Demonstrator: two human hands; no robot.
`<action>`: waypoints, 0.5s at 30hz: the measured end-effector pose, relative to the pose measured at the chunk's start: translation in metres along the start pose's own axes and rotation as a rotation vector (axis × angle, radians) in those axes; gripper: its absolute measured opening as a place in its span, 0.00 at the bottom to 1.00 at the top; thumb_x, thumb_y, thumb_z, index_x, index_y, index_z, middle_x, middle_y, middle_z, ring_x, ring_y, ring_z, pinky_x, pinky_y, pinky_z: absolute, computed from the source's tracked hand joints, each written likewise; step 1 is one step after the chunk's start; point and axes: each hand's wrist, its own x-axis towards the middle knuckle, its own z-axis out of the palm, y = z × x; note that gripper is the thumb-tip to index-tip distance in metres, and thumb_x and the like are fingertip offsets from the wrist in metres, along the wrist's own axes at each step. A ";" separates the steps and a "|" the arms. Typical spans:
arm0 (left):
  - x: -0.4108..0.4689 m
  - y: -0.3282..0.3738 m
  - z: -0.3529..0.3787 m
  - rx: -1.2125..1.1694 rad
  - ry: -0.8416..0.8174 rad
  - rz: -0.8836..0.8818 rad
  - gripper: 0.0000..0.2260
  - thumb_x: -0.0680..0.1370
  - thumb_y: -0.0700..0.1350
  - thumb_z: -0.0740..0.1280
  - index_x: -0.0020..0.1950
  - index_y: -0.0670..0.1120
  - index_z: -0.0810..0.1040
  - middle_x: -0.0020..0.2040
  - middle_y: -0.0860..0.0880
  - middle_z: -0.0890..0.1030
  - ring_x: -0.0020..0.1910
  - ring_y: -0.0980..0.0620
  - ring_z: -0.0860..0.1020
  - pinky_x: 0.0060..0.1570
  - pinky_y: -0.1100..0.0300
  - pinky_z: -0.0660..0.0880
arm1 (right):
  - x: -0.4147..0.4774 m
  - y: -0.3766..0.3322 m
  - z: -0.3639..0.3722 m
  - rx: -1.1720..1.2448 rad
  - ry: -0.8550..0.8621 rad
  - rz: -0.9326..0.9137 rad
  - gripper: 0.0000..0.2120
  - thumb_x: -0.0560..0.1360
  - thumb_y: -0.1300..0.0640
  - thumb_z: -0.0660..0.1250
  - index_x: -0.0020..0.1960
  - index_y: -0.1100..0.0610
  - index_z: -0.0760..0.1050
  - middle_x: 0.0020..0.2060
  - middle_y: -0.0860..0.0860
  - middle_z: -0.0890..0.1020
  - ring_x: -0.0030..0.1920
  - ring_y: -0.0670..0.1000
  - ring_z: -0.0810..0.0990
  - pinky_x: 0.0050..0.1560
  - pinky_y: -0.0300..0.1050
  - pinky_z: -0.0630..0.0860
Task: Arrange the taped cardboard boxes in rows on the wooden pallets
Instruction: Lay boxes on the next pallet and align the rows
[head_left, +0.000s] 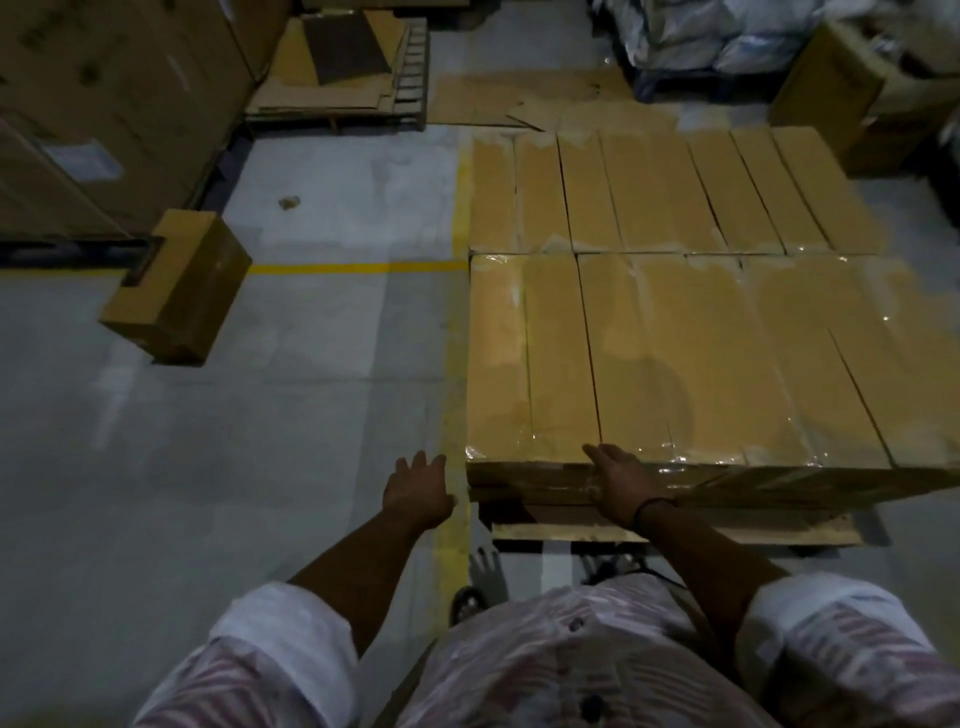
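Note:
Long, narrow taped cardboard boxes (675, 353) lie side by side in two rows on a low wooden pallet (675, 532) at centre right. My right hand (618, 480) rests flat with spread fingers on the near front edge of the closest row. My left hand (418, 491) hovers open in the air just left of the stack's near left corner, touching nothing. A single taped box (179, 283) sits apart on the floor at the left, tilted against a dark pallet edge.
Tall cardboard cartons (104, 104) stand at far left. Flattened cardboard (337, 67) lies on a pallet at the back. Wrapped bags (727, 36) and another carton (852, 88) sit at back right. Yellow floor lines (358, 267) run beside the stack. Grey floor spreads left.

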 end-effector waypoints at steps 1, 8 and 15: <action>0.002 -0.001 -0.004 0.003 0.010 -0.010 0.34 0.81 0.59 0.65 0.82 0.48 0.57 0.81 0.40 0.59 0.77 0.35 0.60 0.72 0.44 0.65 | 0.002 -0.002 -0.002 0.015 0.004 0.000 0.34 0.80 0.52 0.67 0.81 0.49 0.56 0.79 0.55 0.60 0.75 0.58 0.64 0.72 0.55 0.69; 0.027 0.019 -0.031 -0.067 0.065 -0.064 0.32 0.81 0.58 0.65 0.81 0.49 0.60 0.78 0.41 0.64 0.76 0.35 0.62 0.72 0.46 0.64 | 0.038 0.009 -0.028 0.046 -0.004 -0.056 0.32 0.80 0.49 0.65 0.81 0.49 0.57 0.78 0.55 0.64 0.74 0.58 0.66 0.71 0.54 0.70; 0.056 0.056 -0.080 -0.125 0.156 -0.113 0.31 0.81 0.59 0.65 0.81 0.49 0.62 0.78 0.41 0.66 0.76 0.35 0.62 0.74 0.44 0.61 | 0.086 0.012 -0.086 0.128 0.074 -0.058 0.32 0.80 0.50 0.67 0.80 0.52 0.60 0.76 0.55 0.67 0.73 0.58 0.67 0.71 0.53 0.69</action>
